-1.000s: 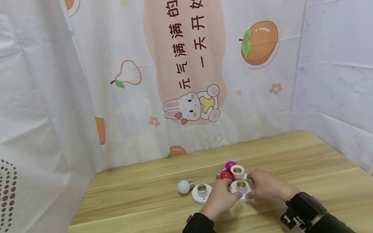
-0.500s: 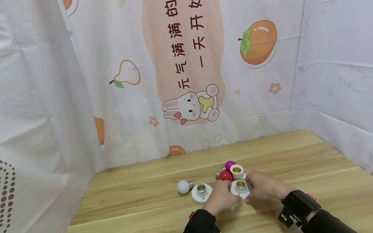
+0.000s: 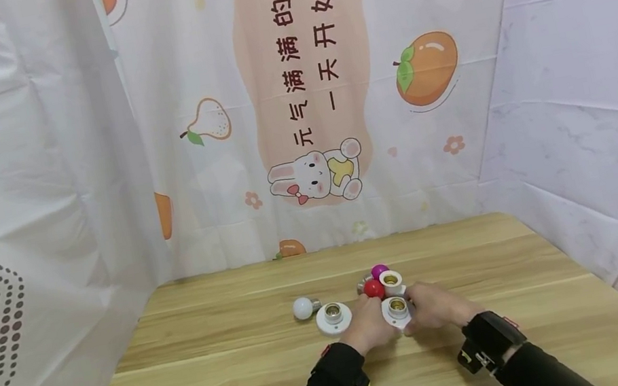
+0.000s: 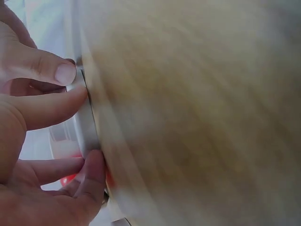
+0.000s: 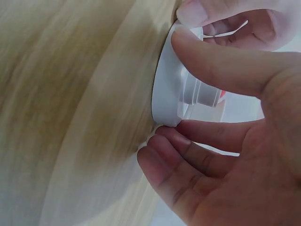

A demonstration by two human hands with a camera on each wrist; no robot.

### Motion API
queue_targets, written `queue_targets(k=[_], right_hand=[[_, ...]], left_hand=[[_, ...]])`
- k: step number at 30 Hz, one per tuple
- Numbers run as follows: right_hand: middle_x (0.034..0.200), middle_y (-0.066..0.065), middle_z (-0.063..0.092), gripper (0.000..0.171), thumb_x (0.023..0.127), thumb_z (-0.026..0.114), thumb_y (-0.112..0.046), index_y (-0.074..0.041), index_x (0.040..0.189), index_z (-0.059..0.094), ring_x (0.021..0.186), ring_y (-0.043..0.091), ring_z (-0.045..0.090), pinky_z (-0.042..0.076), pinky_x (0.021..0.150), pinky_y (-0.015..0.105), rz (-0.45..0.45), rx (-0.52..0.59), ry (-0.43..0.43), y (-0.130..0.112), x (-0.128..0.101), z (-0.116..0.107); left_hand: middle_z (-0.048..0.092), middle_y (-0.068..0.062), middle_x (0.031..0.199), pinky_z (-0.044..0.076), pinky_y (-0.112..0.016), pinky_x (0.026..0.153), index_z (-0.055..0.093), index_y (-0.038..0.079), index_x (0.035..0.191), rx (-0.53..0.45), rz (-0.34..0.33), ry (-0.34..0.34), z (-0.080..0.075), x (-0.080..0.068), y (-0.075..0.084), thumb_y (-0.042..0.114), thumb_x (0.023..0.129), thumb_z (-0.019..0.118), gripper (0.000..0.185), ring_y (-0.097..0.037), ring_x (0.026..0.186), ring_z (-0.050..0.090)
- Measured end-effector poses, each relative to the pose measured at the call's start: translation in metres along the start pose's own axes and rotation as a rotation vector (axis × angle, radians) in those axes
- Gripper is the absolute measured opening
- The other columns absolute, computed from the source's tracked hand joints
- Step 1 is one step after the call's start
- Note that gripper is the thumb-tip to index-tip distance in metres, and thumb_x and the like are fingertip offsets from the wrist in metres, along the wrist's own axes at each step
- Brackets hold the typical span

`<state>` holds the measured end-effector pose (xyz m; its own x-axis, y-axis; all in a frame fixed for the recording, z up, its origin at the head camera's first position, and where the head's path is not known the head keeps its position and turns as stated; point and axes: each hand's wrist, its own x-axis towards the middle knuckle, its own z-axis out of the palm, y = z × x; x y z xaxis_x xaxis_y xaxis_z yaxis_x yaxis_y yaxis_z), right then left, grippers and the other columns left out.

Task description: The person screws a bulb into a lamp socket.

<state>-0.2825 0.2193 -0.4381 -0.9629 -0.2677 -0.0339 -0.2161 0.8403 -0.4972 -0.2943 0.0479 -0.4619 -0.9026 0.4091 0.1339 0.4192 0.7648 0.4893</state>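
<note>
In the head view a white round lamp holder (image 3: 398, 321) with a brass-lined socket lies between my two hands. My left hand (image 3: 367, 325) pinches the left rim of its base between thumb and fingers. From the other side my right hand (image 3: 436, 305) grips the right rim, thumb at the near edge. The right wrist view shows the base (image 5: 167, 84) edge-on, held by the right thumb and fingers, with the left thumb (image 5: 193, 13) beside it. Edge-on too in the left wrist view, the base (image 4: 87, 125) sits between left thumb and fingers.
Behind the held holder stand another white lamp holder (image 3: 391, 283), a red bulb (image 3: 373, 289) and a purple bulb (image 3: 380, 271). To the left are a third lamp holder (image 3: 335, 326) and a white bulb (image 3: 302, 308). All lie on the wooden table (image 3: 223, 374).
Both hands have drawn closer together at the near rim of the lamp holder, their grips shifted slightly. The holder looks more tilted than a second ago. The other holders and bulbs stay in place.
</note>
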Motion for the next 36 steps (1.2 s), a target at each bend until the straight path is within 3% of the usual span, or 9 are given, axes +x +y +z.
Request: queue_targets(k=[6,10,15,25,32,36], right_hand=[[0.097,0.006,0.068,0.055,0.065,0.096,-0.013,0.002,0.111,0.07,0.087,0.022,0.06,0.053,0.086,0.049,-0.037,0.019,-0.016,0.0,0.001,0.001],[0.096,0.005,0.067,0.052,0.066,0.095,-0.014,0.0,0.109,0.07,0.087,0.022,0.06,0.053,0.085,0.049,-0.077,0.03,-0.036,0.0,0.0,0.001],[0.094,0.005,0.066,0.045,0.067,0.094,-0.012,-0.002,0.103,0.068,0.086,0.023,0.059,0.053,0.082,0.048,-0.125,0.051,-0.056,-0.001,-0.002,0.002],[0.095,0.004,0.065,0.051,0.068,0.093,-0.015,-0.002,0.11,0.067,0.087,0.021,0.058,0.052,0.081,0.044,-0.199,-0.016,-0.029,-0.009,-0.004,-0.001],[0.103,0.006,0.066,0.05,0.073,0.091,-0.019,-0.005,0.115,0.067,0.091,0.02,0.058,0.05,0.082,0.042,-0.232,0.023,-0.039,-0.014,-0.005,-0.005],[0.1,0.003,0.066,0.042,0.075,0.089,-0.021,-0.01,0.11,0.067,0.09,0.018,0.059,0.05,0.08,0.041,-0.264,0.068,-0.049,-0.02,-0.007,-0.007]], left_hand=[[0.064,-0.006,0.094,0.049,-0.025,0.078,0.07,0.002,0.101,-0.05,0.026,-0.017,-0.001,-0.004,-0.003,0.031,0.065,0.095,0.052,-0.017,0.091,0.055],[0.063,-0.007,0.092,0.051,-0.027,0.079,0.07,0.001,0.1,-0.084,0.031,-0.015,-0.005,-0.007,-0.003,0.032,0.065,0.096,0.054,-0.017,0.088,0.055],[0.061,-0.004,0.084,0.049,-0.026,0.072,0.07,0.001,0.093,-0.109,0.034,-0.036,-0.011,-0.01,-0.003,0.031,0.064,0.097,0.05,-0.014,0.079,0.051],[0.058,0.002,0.075,0.046,-0.025,0.063,0.067,0.006,0.09,-0.196,0.051,-0.066,-0.025,-0.015,-0.007,0.031,0.068,0.096,0.045,-0.011,0.068,0.052],[0.059,0.002,0.085,0.048,-0.026,0.07,0.066,0.005,0.096,-0.242,0.026,-0.08,-0.038,-0.023,-0.01,0.025,0.07,0.095,0.044,-0.011,0.076,0.053],[0.062,0.002,0.09,0.051,-0.029,0.074,0.068,0.005,0.098,-0.293,0.006,-0.097,-0.048,-0.03,-0.011,0.02,0.072,0.094,0.04,-0.011,0.08,0.056]])
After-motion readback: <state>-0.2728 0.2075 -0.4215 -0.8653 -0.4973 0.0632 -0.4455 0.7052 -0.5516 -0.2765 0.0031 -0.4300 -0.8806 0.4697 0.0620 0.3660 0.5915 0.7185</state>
